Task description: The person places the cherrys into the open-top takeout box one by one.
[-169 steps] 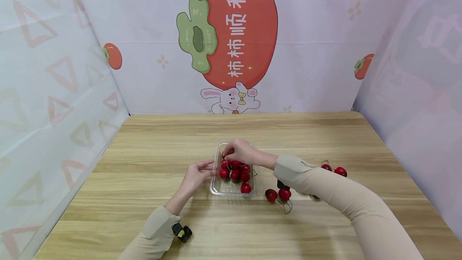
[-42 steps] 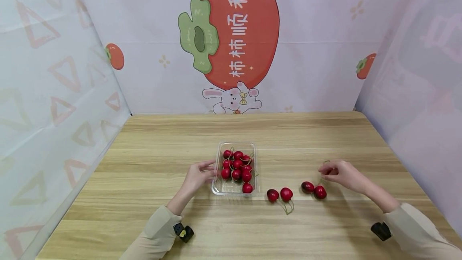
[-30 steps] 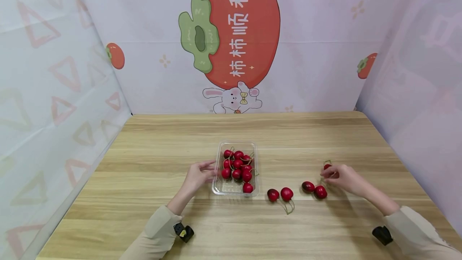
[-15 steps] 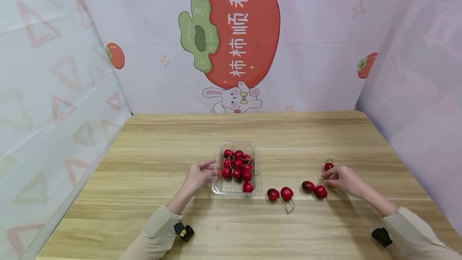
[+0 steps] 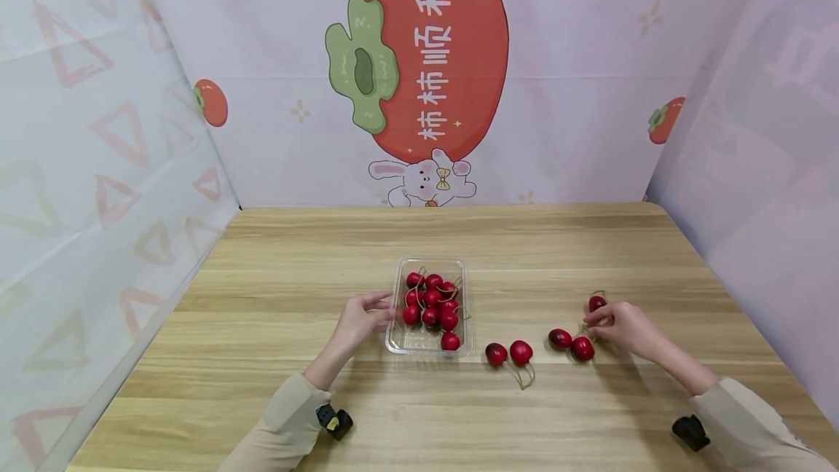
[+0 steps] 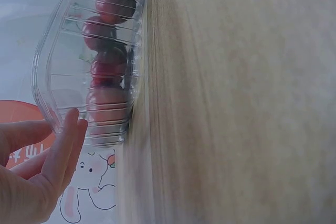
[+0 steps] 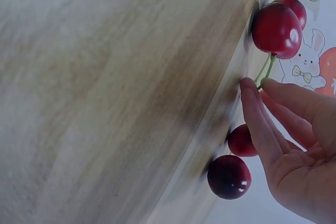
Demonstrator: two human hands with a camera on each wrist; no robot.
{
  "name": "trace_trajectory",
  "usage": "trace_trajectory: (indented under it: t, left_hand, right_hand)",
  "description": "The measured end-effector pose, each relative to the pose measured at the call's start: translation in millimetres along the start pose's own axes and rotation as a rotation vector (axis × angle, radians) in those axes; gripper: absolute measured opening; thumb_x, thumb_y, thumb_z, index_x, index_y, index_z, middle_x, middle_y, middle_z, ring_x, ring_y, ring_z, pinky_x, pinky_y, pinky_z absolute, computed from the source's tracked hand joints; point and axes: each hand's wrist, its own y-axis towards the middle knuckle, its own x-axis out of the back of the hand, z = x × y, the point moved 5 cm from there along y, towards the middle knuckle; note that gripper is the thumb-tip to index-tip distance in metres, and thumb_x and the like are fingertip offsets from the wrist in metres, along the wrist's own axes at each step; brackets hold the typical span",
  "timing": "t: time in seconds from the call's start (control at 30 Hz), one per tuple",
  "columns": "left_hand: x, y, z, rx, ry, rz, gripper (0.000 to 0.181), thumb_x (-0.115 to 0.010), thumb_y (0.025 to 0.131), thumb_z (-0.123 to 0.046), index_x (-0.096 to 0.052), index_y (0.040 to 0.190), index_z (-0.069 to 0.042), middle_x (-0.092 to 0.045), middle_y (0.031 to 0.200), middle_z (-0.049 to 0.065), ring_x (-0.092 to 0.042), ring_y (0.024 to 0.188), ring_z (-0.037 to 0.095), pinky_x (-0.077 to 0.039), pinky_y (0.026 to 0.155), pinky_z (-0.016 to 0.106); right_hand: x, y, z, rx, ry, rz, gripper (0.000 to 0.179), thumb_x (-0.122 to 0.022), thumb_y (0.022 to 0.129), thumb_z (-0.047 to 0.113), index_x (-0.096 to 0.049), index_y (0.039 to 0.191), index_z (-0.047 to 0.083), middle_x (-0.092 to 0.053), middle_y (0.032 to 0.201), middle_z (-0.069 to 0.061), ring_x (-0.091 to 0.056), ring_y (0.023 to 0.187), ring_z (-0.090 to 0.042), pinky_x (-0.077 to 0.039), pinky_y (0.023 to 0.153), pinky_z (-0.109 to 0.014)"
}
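A clear plastic container [image 5: 419, 349] stands mid-table with several red cherries [image 5: 430, 317] inside. My left hand [image 5: 357, 323] is at its left side, fairly straight fingers against the wall, as the left wrist view also shows. On the right, thumb and fingertips of my right hand [image 5: 623, 325] pinch the ends of the green stems [image 7: 269, 67] of a joined cherry pair [image 7: 278, 31]. That pair appears to rest on the table. Just beyond the right hand lies another dark red cherry [image 5: 597, 303], partly hidden in the head view; the right wrist view shows two cherries [image 7: 229, 177] there.
Between the container and my right hand lies another cherry pair [image 5: 521, 352], its stems pointing toward me. The wooden table [image 5: 314, 239] ends at a printed cloth backdrop [image 5: 557, 130], with cloth walls on both sides. Each wrist carries a small black camera [image 5: 691, 433].
From over the container, my right hand has moved right to the loose cherries. During the last second it shifts only slightly, uncovering more of the far cherry. My left hand stays beside the container.
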Motion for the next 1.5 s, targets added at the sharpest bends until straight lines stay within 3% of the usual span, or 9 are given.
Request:
trace_trajectory:
  t: [0.53, 0.9, 1.5]
  left_hand:
    - [-0.2, 1.5, 3.2, -0.004, -0.001, 0.013, 0.038, -0.059, 0.079, 0.007, -0.052, 0.117, 0.009, -0.06, 0.099, 0.028, -0.062, 0.082, 0.035, -0.057, 0.065, 0.035]
    - [-0.1, 2.0, 3.8, 0.0, -0.008, 0.018, 0.039, -0.058, 0.079, 0.007, -0.051, 0.117, 0.009, -0.059, 0.101, 0.028, -0.062, 0.083, 0.036, -0.057, 0.066, 0.035]
    - [-0.1, 2.3, 2.9, 0.004, -0.002, 0.005, 0.038, -0.059, 0.079, 0.007, -0.052, 0.116, 0.008, -0.06, 0.099, 0.027, -0.062, 0.082, 0.035, -0.057, 0.066, 0.033]
  right_hand:
    - [1.5, -0.5, -1.5, -0.049, 0.055, -0.002, 0.016, -0.065, 0.075, 0.0, -0.065, 0.087, -0.01, -0.066, 0.08, -0.017, -0.06, 0.064, -0.008, -0.051, 0.053, -0.016]
    - [3.1, -0.2, -1.7, -0.065, 0.069, -0.001, 0.012, -0.064, 0.076, 0.002, -0.068, 0.085, -0.005, -0.066, 0.084, -0.018, -0.053, 0.063, 0.002, -0.048, 0.051, -0.016]
    - [6.2, 0.6, 5.3, -0.019, 0.165, 0.037, 0.011, -0.06, 0.079, -0.004, -0.065, 0.085, -0.011, -0.064, 0.077, -0.015, -0.059, 0.058, -0.01, -0.054, 0.052, -0.025]
